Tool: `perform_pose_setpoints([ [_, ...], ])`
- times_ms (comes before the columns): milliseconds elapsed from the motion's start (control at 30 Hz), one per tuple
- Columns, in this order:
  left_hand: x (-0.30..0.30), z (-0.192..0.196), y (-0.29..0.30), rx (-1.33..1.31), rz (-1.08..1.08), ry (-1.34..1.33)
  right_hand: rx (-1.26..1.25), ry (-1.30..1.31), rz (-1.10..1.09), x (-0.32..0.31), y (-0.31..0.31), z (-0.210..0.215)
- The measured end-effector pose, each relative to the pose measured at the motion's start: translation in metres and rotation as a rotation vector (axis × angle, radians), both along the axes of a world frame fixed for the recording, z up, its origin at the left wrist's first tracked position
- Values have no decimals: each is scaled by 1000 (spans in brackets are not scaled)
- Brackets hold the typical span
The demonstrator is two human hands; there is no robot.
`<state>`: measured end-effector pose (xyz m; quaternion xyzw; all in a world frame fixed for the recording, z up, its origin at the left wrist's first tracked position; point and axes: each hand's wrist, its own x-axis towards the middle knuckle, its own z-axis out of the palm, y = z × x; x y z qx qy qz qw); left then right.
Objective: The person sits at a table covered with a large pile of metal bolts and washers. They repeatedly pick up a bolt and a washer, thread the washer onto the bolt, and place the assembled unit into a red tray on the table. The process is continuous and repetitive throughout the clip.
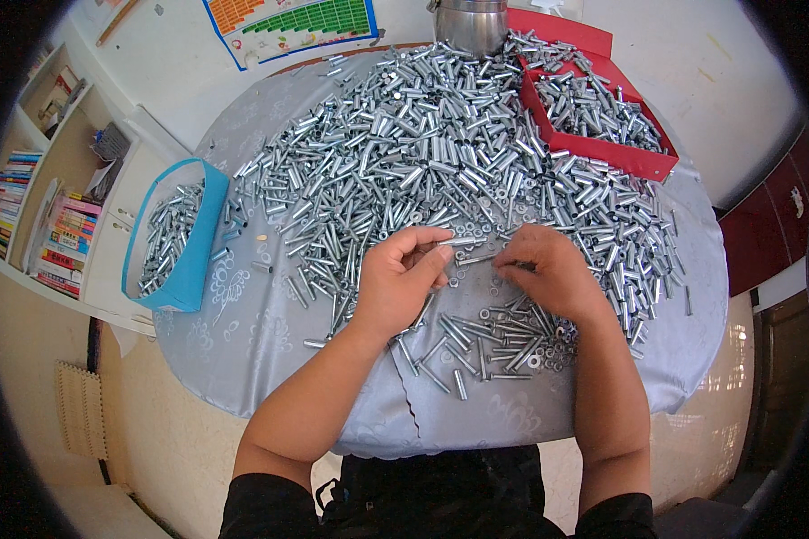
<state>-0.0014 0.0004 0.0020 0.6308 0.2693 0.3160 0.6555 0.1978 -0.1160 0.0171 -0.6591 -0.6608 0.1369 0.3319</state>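
My left hand (397,274) is closed, thumb and fingertips pinching a silvery sleeve anchor bolt (464,241) that points to the right. Close beside it, my right hand (548,269) is closed in a pinch. A thin bolt (478,259) sticks out to the left at its fingertips and appears held there. Loose washers (493,216) lie just beyond both hands. Between my forearms is a small group of long bolts (458,334), with more washers (537,361) at its right. A big heap of metal sleeves and bolts (404,135) covers the table's middle and far side.
A blue fabric bin (189,274) holding metal pieces stands at the table's left edge. At the far right, a red box (620,160) is filled with similar parts. A metal pot (470,29) stands at the back. The round table has a grey cloth (216,350); bookshelves (63,216) are at left.
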Motion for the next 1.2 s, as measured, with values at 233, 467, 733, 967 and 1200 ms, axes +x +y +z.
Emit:
perform_pose_setpoints([
  [233, 1, 0, -1, -15, -24, 23, -72, -126, 43, -4, -3, 0],
  [467, 1, 0, -2, -8, -27, 32, -84, -141, 38, -8, -3, 0],
  [733, 2, -2, -1, -19, -31, 22, -78, 462, -154, -8, 0, -2],
  [967, 0, 1, -2, -1, -63, 45, -94, 794, -35, -4, 5, -12],
  [1200, -1, 1, 1, -77, -105, 20, -105, 903, -48, -5, 6, -8],
])
